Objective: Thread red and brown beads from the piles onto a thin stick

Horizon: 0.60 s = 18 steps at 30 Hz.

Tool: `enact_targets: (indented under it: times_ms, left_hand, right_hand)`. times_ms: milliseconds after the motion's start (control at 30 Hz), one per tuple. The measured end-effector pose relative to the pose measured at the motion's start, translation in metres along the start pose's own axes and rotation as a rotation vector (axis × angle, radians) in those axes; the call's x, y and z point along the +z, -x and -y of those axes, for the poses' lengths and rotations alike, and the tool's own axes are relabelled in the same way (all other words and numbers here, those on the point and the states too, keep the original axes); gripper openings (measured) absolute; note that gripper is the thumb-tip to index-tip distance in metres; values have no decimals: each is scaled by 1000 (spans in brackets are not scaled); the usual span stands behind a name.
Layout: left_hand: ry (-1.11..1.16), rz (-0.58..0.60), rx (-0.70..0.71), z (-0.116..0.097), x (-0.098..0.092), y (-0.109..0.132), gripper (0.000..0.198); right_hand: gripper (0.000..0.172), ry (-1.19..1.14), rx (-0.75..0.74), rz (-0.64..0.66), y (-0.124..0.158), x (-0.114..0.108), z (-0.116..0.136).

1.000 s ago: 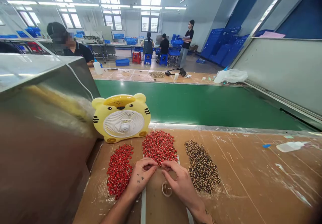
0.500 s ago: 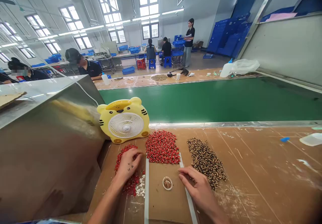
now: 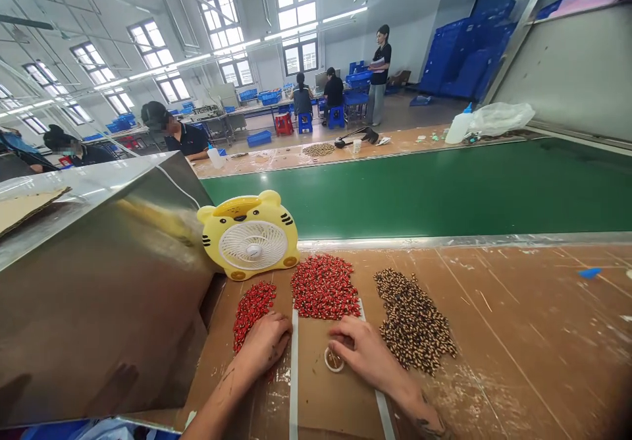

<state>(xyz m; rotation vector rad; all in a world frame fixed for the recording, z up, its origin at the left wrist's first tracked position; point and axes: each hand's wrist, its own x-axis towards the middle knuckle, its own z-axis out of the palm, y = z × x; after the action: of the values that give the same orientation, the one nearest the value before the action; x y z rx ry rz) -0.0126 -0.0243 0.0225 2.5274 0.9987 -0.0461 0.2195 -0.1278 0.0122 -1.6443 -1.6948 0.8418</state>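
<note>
The right hand (image 3: 363,351) bends its fingers over the little cup (image 3: 334,359), touching its rim, and the left hand (image 3: 266,340) lies curled on the red pile (image 3: 253,305) left of the cup; I cannot tell if either holds a bit. I think a bump could tip the cup, or a sliding wrist could push the dark pile (image 3: 415,318) right of the cup into the other red pile (image 3: 324,286) behind it. The fan (image 3: 251,234) behind the cup sits close, the metal box (image 3: 99,282) left of the cup crowds the left arm, and the belt (image 3: 419,190) lies far behind.
</note>
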Motion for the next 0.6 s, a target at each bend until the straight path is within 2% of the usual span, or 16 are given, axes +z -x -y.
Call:
enact_targets:
  times_ms: [200,367,500,600]
  left_hand:
    - [41,26,40,6,4,-3,25]
    - [77,-8,91,9,4,-1,26]
    - [392,-150,98,6,8,-1,23]
    - [712,-234,76,-4,13,-9,18]
  right_hand:
    - [9,-20,-29,21,-3,6,-4]
    - [11,89,-184,68,6,-2,-7]
    - [14,188,-300,113,14,-8,-7]
    - [19,249,-346,39,14,-4,-11]
